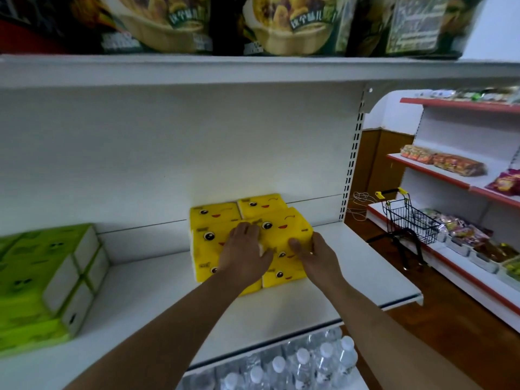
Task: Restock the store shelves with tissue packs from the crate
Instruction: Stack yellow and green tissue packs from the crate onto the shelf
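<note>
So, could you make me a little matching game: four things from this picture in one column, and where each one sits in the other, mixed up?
Things:
1. yellow tissue packs
2. green tissue packs
3. water bottles
4. small shopping cart

Places:
A. on the floor, off to the right
B. left end of the white shelf
C. below that shelf
D. middle of the white shelf

Pairs: 1-D, 2-B, 3-C, 4-A

snack bags (168,23) up top; water bottles (304,364) below; mini shopping cart (408,220) right.
</note>
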The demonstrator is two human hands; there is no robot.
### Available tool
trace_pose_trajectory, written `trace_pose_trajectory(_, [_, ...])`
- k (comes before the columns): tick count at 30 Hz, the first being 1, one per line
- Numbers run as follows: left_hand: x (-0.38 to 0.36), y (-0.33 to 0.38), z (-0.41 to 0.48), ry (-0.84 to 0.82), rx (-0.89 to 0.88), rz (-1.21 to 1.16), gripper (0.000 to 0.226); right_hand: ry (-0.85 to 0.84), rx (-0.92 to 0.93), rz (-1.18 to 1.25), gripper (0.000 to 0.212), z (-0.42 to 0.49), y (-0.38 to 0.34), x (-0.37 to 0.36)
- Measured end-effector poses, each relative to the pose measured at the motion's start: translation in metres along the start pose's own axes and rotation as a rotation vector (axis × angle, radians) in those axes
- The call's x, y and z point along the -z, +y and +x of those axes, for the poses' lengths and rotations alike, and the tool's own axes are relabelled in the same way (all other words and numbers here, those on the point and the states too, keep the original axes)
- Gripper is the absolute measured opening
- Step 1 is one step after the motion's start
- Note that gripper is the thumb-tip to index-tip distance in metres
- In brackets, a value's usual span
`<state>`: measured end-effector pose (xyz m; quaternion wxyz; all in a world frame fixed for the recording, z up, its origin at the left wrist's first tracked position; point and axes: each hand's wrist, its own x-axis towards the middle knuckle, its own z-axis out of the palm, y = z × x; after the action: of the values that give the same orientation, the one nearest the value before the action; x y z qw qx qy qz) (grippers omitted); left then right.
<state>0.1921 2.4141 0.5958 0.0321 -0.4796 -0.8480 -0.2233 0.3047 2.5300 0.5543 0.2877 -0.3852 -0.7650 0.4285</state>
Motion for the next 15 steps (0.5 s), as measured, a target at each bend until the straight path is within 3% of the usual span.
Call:
trace_pose_trajectory(5, [-0.002, -0.004, -0.001, -0.005, -0.004, 0.072, 0.064, -0.017, 0.013, -0.218, 0.042, -0.001, -0.003, -0.003])
trace_pose_trajectory(9, [-0.002, -0.004, -0.003, -0.021, 0.009, 0.085, 0.069, -0.077, 0.030, -0.107, 0.054, -0.004, -0.007, 0.004])
trace_pose_trajectory(11, [0.002, -0.003, -0.006, 0.006, 0.004, 0.043, 0.069, 0.002, 0.066, -0.085, 0.063, -0.007, -0.010, 0.010])
trace_pose_trajectory(15, [0.022, -0.008, -0.021, 0.193, -0.031, -0.123, 0.059, 0.222, 0.324, -0.115, 0.043, -0.021, -0.039, 0.011])
